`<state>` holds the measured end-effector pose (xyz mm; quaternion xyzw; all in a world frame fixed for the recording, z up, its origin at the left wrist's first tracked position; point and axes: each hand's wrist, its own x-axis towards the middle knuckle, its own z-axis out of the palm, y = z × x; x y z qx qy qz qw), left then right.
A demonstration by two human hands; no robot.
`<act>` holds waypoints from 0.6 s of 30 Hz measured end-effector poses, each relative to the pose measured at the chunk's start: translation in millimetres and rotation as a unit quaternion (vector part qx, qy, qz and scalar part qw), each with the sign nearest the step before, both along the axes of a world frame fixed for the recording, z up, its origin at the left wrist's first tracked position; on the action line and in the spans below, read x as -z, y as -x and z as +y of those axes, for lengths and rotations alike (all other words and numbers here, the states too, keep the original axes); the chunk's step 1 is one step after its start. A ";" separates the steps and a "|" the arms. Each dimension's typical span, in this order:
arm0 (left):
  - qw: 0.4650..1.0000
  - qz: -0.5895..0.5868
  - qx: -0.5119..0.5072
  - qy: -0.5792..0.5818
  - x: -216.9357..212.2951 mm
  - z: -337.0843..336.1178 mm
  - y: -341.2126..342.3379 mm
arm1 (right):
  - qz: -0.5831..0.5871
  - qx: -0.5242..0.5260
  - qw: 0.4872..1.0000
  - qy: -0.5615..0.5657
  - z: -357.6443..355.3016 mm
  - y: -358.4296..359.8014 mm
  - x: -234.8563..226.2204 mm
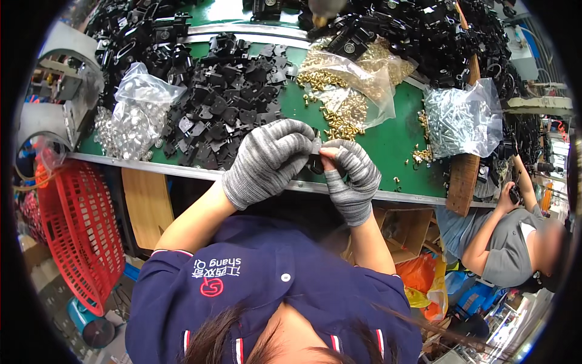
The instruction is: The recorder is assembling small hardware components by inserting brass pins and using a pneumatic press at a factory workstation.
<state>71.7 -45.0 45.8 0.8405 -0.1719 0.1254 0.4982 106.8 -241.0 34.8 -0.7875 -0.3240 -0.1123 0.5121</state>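
In striped grey gloves, my left hand (270, 159) and my right hand (353, 179) meet over the front edge of the green bench. Their fingers are closed around a small piece (316, 145), pale or silvery, with black parts showing beside and below it. Its exact kind is mostly hidden by the gloves. Bare thumb and finger tips show on my right hand. Just beyond lies a heap of brass-coloured screws (344, 115), partly under a clear plastic bag. Left of it spreads a pile of flat black brackets (227, 97).
A clear bag of silvery round parts (136, 115) lies at the left, a bag of silver screws (451, 118) at the right beside a wooden board (464, 182). Black assemblies (418, 30) are piled at the back. A red basket (82, 224) stands left; a co-worker (509, 242) sits right.
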 end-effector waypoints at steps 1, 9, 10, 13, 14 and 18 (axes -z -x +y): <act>1.000 0.000 0.002 -0.001 -1.9 0.7 0.6 | 0.056 -0.002 0.997 -0.050 -0.3 0.9 1.2; 0.955 0.066 0.147 0.250 -28.7 16.1 -13.3 | 0.568 -0.195 0.712 -0.365 -10.6 -22.2 -14.9; 0.964 0.035 0.170 0.201 -26.8 18.5 -18.0 | 0.588 -0.215 0.675 -0.391 -4.6 -20.3 -14.2; 0.971 -0.027 0.214 0.104 -29.7 19.2 -25.6 | 0.616 -0.231 0.634 -0.406 -2.7 -21.1 -13.4; 0.973 -0.025 0.210 0.096 -32.9 19.7 -26.7 | 0.626 -0.228 0.632 -0.396 -3.3 -21.3 -13.2; 0.982 0.018 0.158 0.106 -36.1 16.8 -22.7 | 0.445 -0.056 0.866 -0.223 -1.8 -17.4 -23.0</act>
